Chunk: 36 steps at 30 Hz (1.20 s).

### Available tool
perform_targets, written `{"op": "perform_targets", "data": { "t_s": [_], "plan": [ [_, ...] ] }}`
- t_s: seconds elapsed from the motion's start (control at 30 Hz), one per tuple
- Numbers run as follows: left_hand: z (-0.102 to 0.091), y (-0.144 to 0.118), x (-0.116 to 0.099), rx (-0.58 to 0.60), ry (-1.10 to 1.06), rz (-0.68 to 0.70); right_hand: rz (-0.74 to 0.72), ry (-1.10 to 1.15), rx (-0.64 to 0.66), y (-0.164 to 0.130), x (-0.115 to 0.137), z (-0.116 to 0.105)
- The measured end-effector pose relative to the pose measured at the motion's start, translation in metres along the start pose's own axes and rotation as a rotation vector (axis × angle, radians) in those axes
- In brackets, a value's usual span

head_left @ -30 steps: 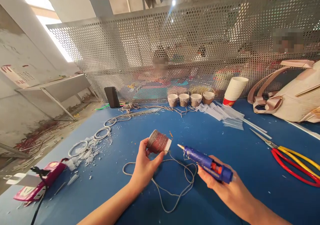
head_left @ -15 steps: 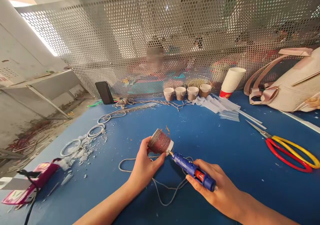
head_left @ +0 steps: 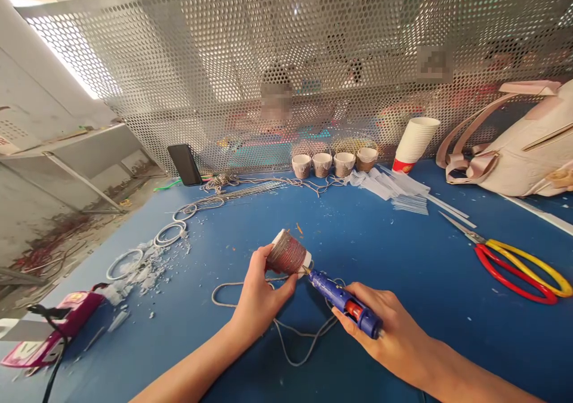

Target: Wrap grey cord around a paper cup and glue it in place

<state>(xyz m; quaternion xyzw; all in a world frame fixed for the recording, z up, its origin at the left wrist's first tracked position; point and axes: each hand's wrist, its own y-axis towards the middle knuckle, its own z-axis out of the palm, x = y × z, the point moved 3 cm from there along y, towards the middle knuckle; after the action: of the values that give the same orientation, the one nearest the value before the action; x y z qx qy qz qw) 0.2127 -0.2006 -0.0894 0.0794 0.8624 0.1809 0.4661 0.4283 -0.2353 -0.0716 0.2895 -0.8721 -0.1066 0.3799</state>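
My left hand (head_left: 257,298) grips a small paper cup (head_left: 287,254) wound with brownish cord, held on its side above the blue table (head_left: 385,260). In my right hand (head_left: 389,331) is a blue glue gun (head_left: 344,301), its nozzle touching the bare white band at the cup's lower end. A loose grey cord (head_left: 286,337) runs from the cup and loops on the table beneath both hands.
Red and yellow scissors (head_left: 514,258) lie at the right. Several wrapped cups (head_left: 333,163), a stack of paper cups (head_left: 415,143), clear strips (head_left: 394,191), a phone (head_left: 184,165) and a beige bag (head_left: 523,152) line the perforated metal screen. Rings (head_left: 170,233), scraps and a pink tool (head_left: 58,328) lie left.
My right hand brought the glue gun in from the right until its nozzle met the cup's end. The cup tipped slightly in my left hand.
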Motion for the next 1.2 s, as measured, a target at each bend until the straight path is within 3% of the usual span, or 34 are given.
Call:
{"op": "perform_targets", "data": {
  "t_s": [0.57, 0.73, 1.2],
  "plan": [
    [-0.003, 0.0, -0.009, -0.011, 0.117, 0.14, -0.019, 0.016, 0.088, -0.004, -0.001, 0.006],
    [-0.003, -0.001, -0.007, 0.004, 0.094, 0.112, -0.021, 0.001, 0.044, -0.002, 0.0, 0.001],
    [-0.004, -0.001, -0.01, 0.018, 0.096, 0.113, -0.013, 0.005, 0.076, -0.004, 0.002, 0.001]
  ]
}}
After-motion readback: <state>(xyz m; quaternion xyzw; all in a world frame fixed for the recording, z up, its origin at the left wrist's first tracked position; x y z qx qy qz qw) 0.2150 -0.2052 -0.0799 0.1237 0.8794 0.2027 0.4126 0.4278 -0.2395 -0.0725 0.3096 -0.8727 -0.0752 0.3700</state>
